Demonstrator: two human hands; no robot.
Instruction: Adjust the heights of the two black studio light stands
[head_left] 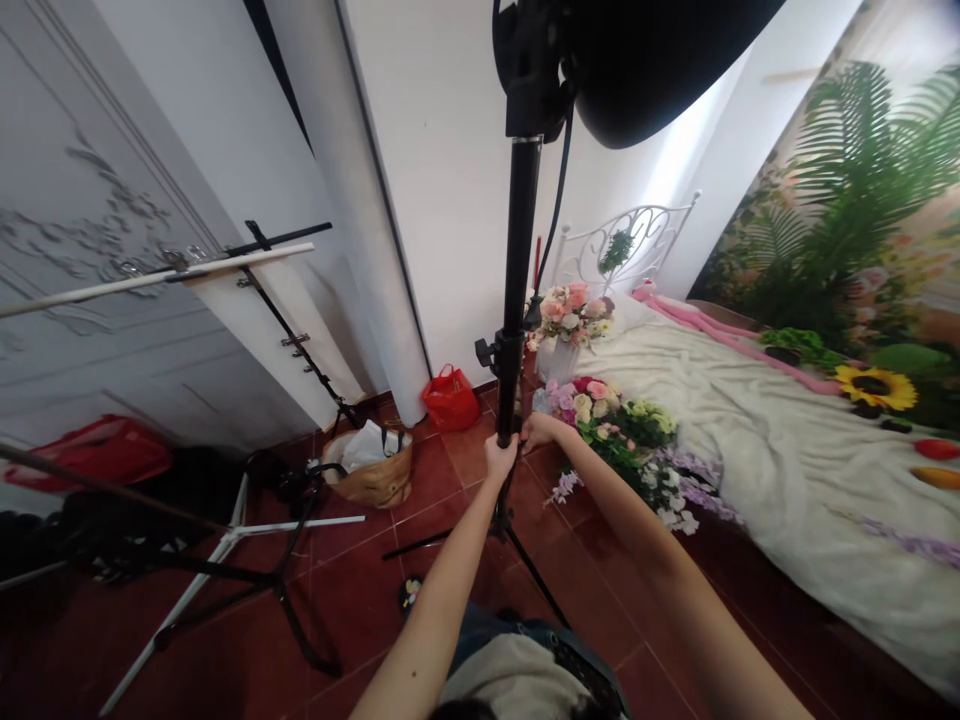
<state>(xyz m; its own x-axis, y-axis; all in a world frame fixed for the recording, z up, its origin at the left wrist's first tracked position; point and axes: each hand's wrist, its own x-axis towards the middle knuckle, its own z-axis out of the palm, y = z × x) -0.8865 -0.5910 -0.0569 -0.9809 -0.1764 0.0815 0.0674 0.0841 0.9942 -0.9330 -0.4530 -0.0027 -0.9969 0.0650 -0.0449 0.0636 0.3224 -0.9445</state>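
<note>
A black light stand (pixel 519 250) rises upright right in front of me, its tripod legs spread on the floor. Wrapped round its pole is my left hand (pixel 502 458), below the clamp knob (pixel 486 352). My right hand (pixel 541 430) is at the same pole from the right, fingers bent toward it; what its fingertips pinch is partly hidden behind the pole. On top of the stand sits a large black lamp head (pixel 637 60), and a black cable (pixel 559 200) hangs down from it.
On the right is a bed with a cream cover (pixel 675 365); flower bunches (pixel 600 410) lie at its near side. A red bag (pixel 450 398) and a woven basket (pixel 375 475) stand on the tiled floor. More stand legs (pixel 232 535) spread at the left.
</note>
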